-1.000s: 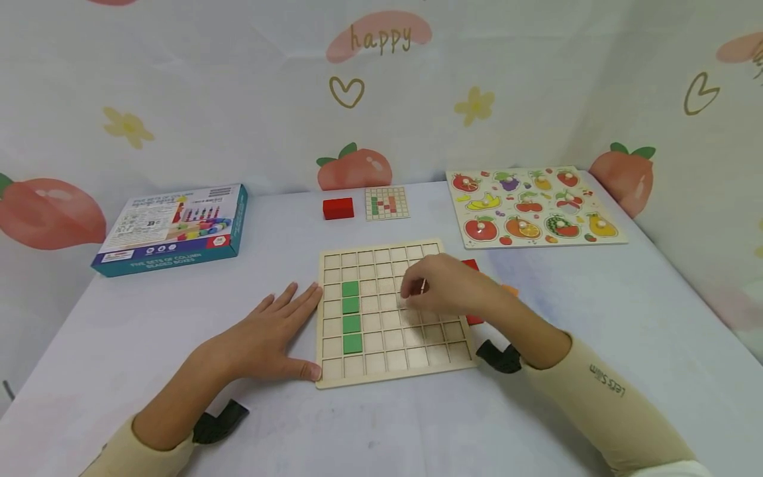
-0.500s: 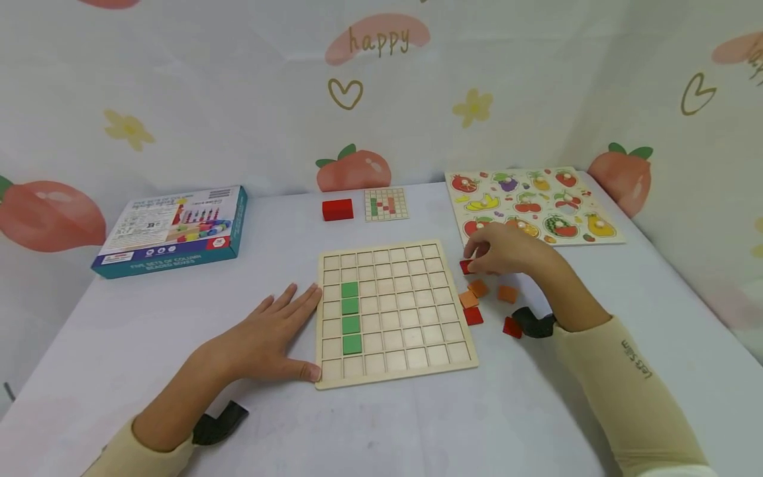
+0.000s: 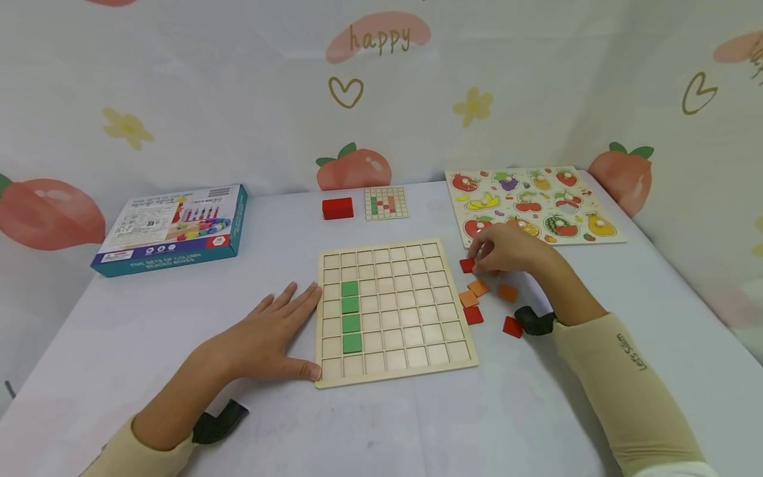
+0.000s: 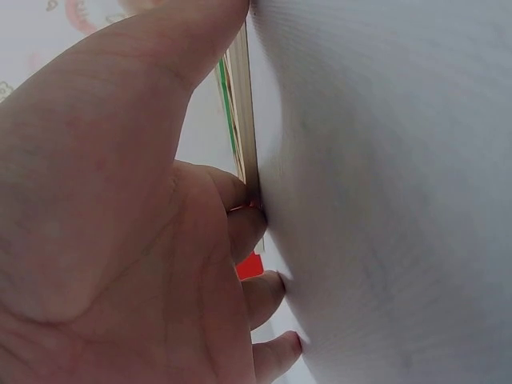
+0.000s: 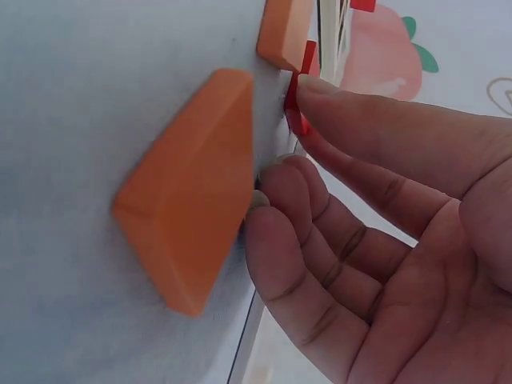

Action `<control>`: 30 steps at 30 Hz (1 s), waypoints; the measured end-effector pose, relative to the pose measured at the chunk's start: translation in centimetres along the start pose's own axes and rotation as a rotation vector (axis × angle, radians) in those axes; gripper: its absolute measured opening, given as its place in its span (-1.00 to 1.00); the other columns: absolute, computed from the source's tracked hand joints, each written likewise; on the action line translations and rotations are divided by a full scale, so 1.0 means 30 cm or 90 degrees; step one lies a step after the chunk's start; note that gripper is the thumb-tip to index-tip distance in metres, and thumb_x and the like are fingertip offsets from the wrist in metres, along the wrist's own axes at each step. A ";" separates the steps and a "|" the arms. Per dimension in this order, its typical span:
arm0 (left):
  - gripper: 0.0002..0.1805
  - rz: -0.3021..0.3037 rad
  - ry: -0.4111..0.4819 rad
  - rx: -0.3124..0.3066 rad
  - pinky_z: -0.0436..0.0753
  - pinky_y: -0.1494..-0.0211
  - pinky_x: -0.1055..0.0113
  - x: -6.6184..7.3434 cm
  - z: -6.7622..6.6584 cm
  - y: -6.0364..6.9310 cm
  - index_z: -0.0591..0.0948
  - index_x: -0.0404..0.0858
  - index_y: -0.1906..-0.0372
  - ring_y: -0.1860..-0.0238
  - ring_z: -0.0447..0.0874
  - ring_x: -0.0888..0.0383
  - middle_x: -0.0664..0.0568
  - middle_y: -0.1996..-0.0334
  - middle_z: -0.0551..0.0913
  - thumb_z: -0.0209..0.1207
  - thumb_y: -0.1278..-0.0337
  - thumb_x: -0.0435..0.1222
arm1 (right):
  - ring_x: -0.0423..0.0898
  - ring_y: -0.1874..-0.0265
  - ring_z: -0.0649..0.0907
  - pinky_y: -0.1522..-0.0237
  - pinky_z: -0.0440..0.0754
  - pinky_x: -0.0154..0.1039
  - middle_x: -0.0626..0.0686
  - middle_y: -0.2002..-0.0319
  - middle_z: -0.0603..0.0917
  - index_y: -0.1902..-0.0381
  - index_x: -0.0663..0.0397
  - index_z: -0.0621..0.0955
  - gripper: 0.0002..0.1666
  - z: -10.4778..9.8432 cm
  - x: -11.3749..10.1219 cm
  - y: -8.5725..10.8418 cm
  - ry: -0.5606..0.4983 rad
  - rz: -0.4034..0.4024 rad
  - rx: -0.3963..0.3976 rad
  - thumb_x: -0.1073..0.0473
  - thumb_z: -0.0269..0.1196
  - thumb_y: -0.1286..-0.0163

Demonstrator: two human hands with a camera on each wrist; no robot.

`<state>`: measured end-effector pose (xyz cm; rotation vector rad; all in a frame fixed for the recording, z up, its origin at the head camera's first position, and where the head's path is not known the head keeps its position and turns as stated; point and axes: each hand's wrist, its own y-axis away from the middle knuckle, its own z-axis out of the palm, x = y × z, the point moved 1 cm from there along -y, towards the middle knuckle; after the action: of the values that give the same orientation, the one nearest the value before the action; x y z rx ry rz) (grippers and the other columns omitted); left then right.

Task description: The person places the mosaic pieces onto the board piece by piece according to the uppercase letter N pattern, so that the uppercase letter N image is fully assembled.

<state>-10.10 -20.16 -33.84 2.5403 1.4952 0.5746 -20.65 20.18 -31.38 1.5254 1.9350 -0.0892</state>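
Observation:
My left hand (image 3: 259, 341) lies flat with fingers spread, thumb and fingertips touching the left edge of a wooden grid board (image 3: 399, 376). Four-sided cells fill the board, and several green tiles (image 3: 352, 324) stand in one column near its left side. In the left wrist view the fingertips meet the table beside the board's edge (image 4: 244, 104). Right of the board's upper corner, my right hand (image 3: 507, 250) pinches a small red tile (image 3: 467, 265) between thumb and index finger, low at the table. The right wrist view has this red tile (image 5: 298, 100) at the thumb tip, other fingers curled.
Loose orange tiles (image 3: 507, 293) and red tiles (image 3: 512, 326) lie right of the board. Behind it are a red block (image 3: 338, 209) and a small pattern card (image 3: 387, 203). A fruit puzzle board (image 3: 536, 205) lies back right, a boxed bead set (image 3: 173, 228) back left.
My right hand has gone from above the board to the loose tiles at its right and taken hold of a red tile there. My left hand has stayed in place.

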 end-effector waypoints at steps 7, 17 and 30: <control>0.43 0.000 0.000 0.000 -0.14 -0.49 -0.29 -0.001 -0.001 -0.003 -0.07 -0.11 -0.64 -0.58 -0.29 -0.21 0.01 -0.61 -0.09 0.14 0.30 0.59 | 0.00 0.36 0.57 0.29 0.56 -0.19 0.06 0.38 0.64 0.28 0.17 0.62 -0.85 -0.005 0.013 -0.006 -0.057 -0.011 0.011 0.25 0.40 -0.28; 0.43 -0.001 0.004 -0.002 -0.14 -0.48 -0.30 0.002 -0.003 -0.001 -0.07 -0.12 -0.64 -0.58 -0.29 -0.22 0.00 -0.61 -0.09 0.15 0.30 0.58 | 0.00 0.29 0.75 0.08 0.71 -0.19 0.10 0.27 0.74 0.08 0.33 0.66 -0.72 -0.006 0.023 -0.015 -0.338 -0.030 -0.028 0.24 0.38 -0.34; 0.43 -0.005 0.006 -0.004 -0.15 -0.48 -0.30 0.003 -0.002 -0.002 -0.08 -0.11 -0.64 -0.58 -0.30 -0.22 0.01 -0.62 -0.10 0.15 0.31 0.58 | -0.05 0.42 0.73 0.14 0.74 -0.13 0.16 0.30 0.72 0.18 0.33 0.70 -0.84 0.062 -0.091 -0.066 -0.459 -0.061 -0.137 0.34 0.38 -0.31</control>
<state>-10.14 -20.08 -33.77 2.5287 1.5035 0.5895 -21.30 16.45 -32.06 1.0556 1.3786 -0.4004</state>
